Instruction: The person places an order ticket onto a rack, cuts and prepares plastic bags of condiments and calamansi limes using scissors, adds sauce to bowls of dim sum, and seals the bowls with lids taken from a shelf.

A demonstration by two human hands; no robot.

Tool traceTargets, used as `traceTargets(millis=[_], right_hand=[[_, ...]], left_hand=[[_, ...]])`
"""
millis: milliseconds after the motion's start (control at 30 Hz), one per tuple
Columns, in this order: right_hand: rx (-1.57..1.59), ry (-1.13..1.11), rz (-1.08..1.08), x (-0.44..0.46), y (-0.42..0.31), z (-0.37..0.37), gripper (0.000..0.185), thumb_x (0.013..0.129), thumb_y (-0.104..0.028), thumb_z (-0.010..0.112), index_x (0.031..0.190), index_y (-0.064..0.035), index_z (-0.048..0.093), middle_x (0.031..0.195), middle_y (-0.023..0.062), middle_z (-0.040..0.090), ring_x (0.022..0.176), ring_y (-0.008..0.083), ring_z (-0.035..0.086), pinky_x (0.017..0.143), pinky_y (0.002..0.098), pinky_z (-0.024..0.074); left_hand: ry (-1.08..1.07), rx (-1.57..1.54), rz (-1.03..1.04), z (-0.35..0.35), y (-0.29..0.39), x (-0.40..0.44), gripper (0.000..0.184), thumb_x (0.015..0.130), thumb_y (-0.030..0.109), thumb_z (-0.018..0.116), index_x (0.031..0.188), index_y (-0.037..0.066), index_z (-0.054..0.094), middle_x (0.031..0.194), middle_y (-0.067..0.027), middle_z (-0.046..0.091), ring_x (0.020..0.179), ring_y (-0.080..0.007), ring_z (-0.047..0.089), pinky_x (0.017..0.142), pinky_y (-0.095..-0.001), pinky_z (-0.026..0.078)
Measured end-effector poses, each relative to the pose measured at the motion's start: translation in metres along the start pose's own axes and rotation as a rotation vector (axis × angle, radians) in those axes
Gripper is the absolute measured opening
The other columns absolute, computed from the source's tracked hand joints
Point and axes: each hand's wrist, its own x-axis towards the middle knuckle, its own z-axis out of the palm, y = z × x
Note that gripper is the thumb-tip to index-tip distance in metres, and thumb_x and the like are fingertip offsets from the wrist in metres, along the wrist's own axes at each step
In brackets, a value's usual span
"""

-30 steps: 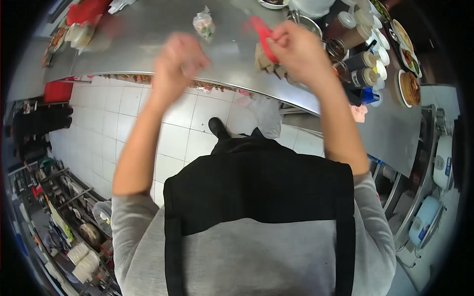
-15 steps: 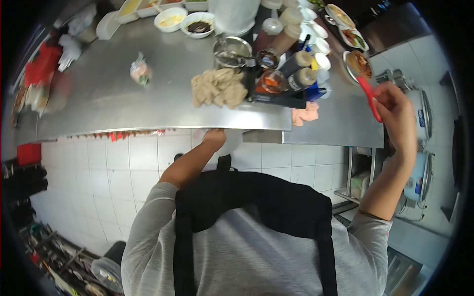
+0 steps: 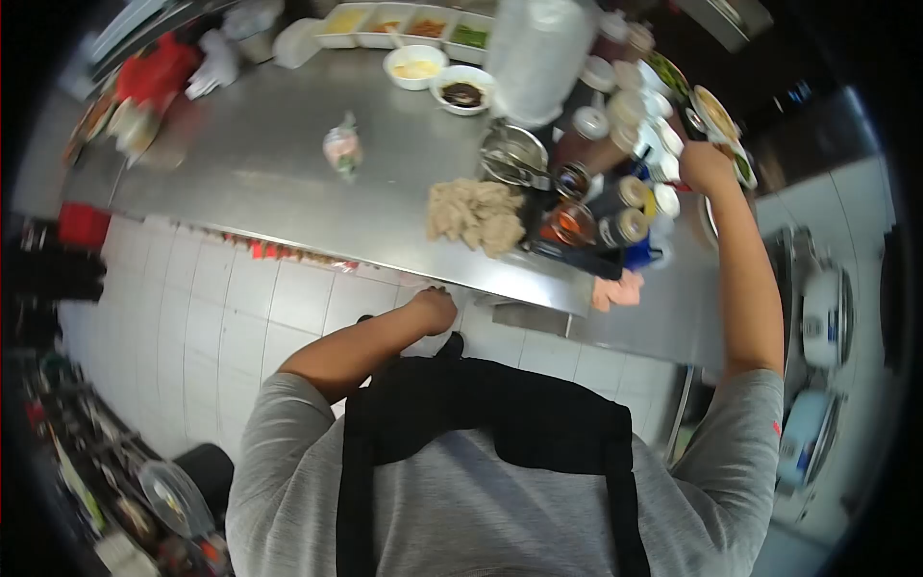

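My left hand [image 3: 435,310] is curled closed below the front edge of the steel counter [image 3: 260,192]; what it holds, if anything, is too small to make out. Over the right part of the counter, my right hand [image 3: 707,167] is closed beside the white cups and the plates of food. A sliver of something red shows at its left side, mostly hidden by the fingers. A crumpled beige cloth [image 3: 476,215] lies near the front edge, left of sauce bottles [image 3: 623,228]. Farther left rests a small knotted plastic bag [image 3: 343,149].
White bowls [image 3: 415,67] and a row of food trays [image 3: 426,24] stand at the back. A metal pot [image 3: 512,154] is behind the cloth. Red bags [image 3: 159,69] lie at the far left. A pink cloth [image 3: 616,290] lies by the bottles.
My right hand has moved from the counter's right end toward the cups, and the red item is now mostly hidden. My left hand remains low by the front edge. The view has shifted.
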Motion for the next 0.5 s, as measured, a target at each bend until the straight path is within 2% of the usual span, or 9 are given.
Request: traceTargets(millis=[133,167,267,300,333,367,400,467,500], right_hand=[[0.116,-0.002,-0.031,0.066,-0.003,0.012,0.023,0.076,-0.012,0.054,0.086,0.0032,0.068,0.092,0.0260,0.064,0.089,0.0379,0.064,0.080,0.0435,0.0511],[0.189,0.073,-0.066,0.083,-0.001,0.029,0.024,0.079,-0.015,0.053,0.087,0.0024,0.066,0.089,0.0261,0.064,0.086,0.0402,0.064,0.078,0.0471,0.0500],[0.446,0.527,-0.111,0.089,-0.019,0.055,0.022,0.089,-0.019,0.047,0.096,-0.0011,0.057,0.093,0.0251,0.061,0.089,0.0432,0.059,0.077,0.0505,0.0466],[0.517,0.575,-0.057,0.085,-0.026,0.052,0.022,0.090,-0.021,0.049,0.098,-0.0024,0.057,0.098,0.0235,0.058,0.093,0.0429,0.055,0.080,0.0492,0.0444],[0.532,0.769,-0.091,0.079,-0.028,0.053,0.022,0.089,-0.023,0.052,0.099,-0.0034,0.058,0.099,0.0219,0.056,0.094,0.0417,0.053,0.082,0.0482,0.0421],[0.511,0.913,-0.080,0.080,-0.021,0.055,0.022,0.087,-0.022,0.055,0.099,-0.0045,0.058,0.099,0.0207,0.056,0.095,0.0397,0.051,0.085,0.0464,0.0404],[0.494,0.885,0.037,0.073,-0.016,0.048,0.021,0.087,-0.021,0.056,0.100,-0.0050,0.059,0.101,0.0197,0.057,0.096,0.0386,0.052,0.084,0.0468,0.0408],[0.543,1.079,-0.004,0.068,0.003,0.046,0.024,0.086,-0.019,0.057,0.105,-0.0037,0.059,0.100,0.0187,0.059,0.095,0.0370,0.054,0.083,0.0456,0.0413],[0.547,1.090,0.099,0.057,0.007,0.039,0.025,0.086,-0.018,0.058,0.106,-0.0031,0.059,0.097,0.0189,0.060,0.094,0.0362,0.054,0.083,0.0447,0.0414]], left_hand=[[0.209,-0.264,0.189,-0.040,-0.010,-0.085,0.016,0.080,0.015,0.059,0.091,0.005,0.066,0.097,-0.0132,0.064,0.092,-0.0312,0.062,0.077,-0.0397,0.049],[0.256,-0.373,0.236,-0.052,-0.014,-0.107,0.013,0.081,0.016,0.059,0.088,0.006,0.065,0.093,-0.0121,0.063,0.088,-0.0309,0.062,0.076,-0.0398,0.049],[0.684,-0.533,0.206,-0.070,-0.046,-0.136,0.007,0.079,0.011,0.061,0.084,0.007,0.062,0.088,-0.0125,0.061,0.083,-0.0309,0.060,0.073,-0.0397,0.048],[0.876,-0.546,0.170,-0.074,-0.059,-0.138,0.005,0.078,0.007,0.062,0.082,0.006,0.060,0.082,-0.0113,0.060,0.078,-0.0315,0.060,0.071,-0.0397,0.047],[0.915,-0.631,0.037,-0.085,-0.069,-0.145,0.014,0.078,0.009,0.064,0.092,0.007,0.060,0.092,-0.0133,0.058,0.086,-0.0320,0.059,0.075,-0.0393,0.047],[1.125,-0.584,-0.043,-0.090,-0.079,-0.142,0.024,0.077,0.011,0.065,0.100,0.009,0.058,0.102,-0.0142,0.055,0.094,-0.0335,0.055,0.080,-0.0399,0.047],[1.338,-0.523,-0.131,-0.093,-0.093,-0.135,0.033,0.077,0.014,0.066,0.108,0.010,0.056,0.112,-0.0151,0.052,0.103,-0.0350,0.052,0.084,-0.0405,0.046],[1.441,-0.481,-0.422,-0.102,-0.129,-0.114,0.056,0.075,0.020,0.070,0.125,0.017,0.046,0.129,-0.0170,0.041,0.116,-0.0375,0.043,0.093,-0.0455,0.042],[1.444,-0.453,-0.536,-0.105,-0.140,-0.103,0.057,0.074,0.021,0.071,0.126,0.018,0.046,0.128,-0.0181,0.041,0.117,-0.0380,0.042,0.093,-0.0457,0.042]])
